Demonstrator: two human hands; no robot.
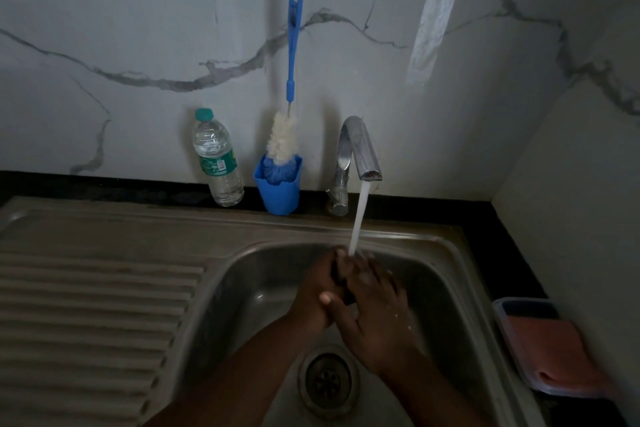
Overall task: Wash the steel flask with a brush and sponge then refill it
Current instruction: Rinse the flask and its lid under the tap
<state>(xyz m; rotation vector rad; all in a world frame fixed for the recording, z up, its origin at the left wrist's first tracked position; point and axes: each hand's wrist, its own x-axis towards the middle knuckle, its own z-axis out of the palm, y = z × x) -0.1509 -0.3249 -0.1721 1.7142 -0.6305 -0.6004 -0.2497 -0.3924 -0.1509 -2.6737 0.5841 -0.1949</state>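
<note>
Both hands, left hand [317, 291] and right hand [372, 302], rub together under the tap stream [358, 218] at frame centre, gripping nothing. No steel flask shows. Brush [292, 80] stands upright in its blue cup [278, 191], above and left, nearer the left.

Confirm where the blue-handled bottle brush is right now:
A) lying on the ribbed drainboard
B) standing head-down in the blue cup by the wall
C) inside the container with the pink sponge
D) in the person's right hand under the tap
B: the bottle brush stands with its bristle head in the blue cup between the water bottle and the tap, handle leaning on the wall.
</note>
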